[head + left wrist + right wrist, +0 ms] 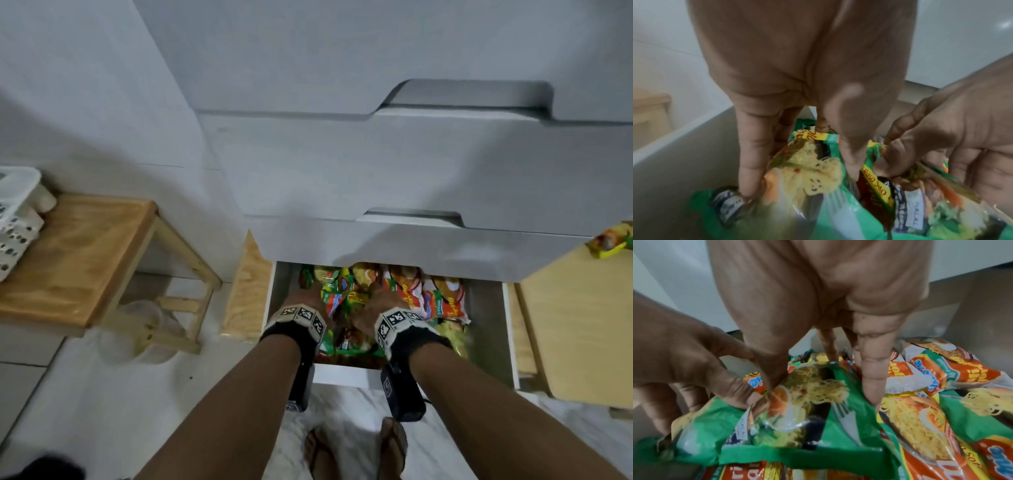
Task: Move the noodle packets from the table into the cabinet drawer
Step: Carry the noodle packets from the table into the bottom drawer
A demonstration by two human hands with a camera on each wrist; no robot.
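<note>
Nearest the camera, the person's sandalled feet (356, 452) are standing on the pale floor (102, 394) just in front of the pulled-out bottom drawer (346, 378) of the white cabinet (342, 154), and both forearms are reaching down over its white front edge. The left hand (301, 298) is pressing into the left part of the drawer with its fingers (750, 170) pointing down and lightly bent, the tips pinching a green noodle packet (807, 170) from either side; bare drawer wall (674, 154) is lying just to its left, leaving a little room there. The right hand (373, 301) is working just beside it, touching the left hand's knuckles, its thumb and fingers (873, 382) straddling another green noodle packet (818, 402) and gripping it narrowly at its sides. Around both grips the other noodle packets (435, 301) are lying in overlapping layers, green ones toward the middle and front, orange-and-white ones toward the back right, filling the drawer floor up to a bare grey strip (486, 325) along the right wall. The closed drawer front above is overhanging the back of the pile, narrowing the way in. Further off, a light wooden table (575, 325) is standing to the right with one noodle packet (613, 241) lying at its far corner, well apart from either hand. To the left, a small wooden stool (85, 260) is carrying a white plastic basket (17, 216).
</note>
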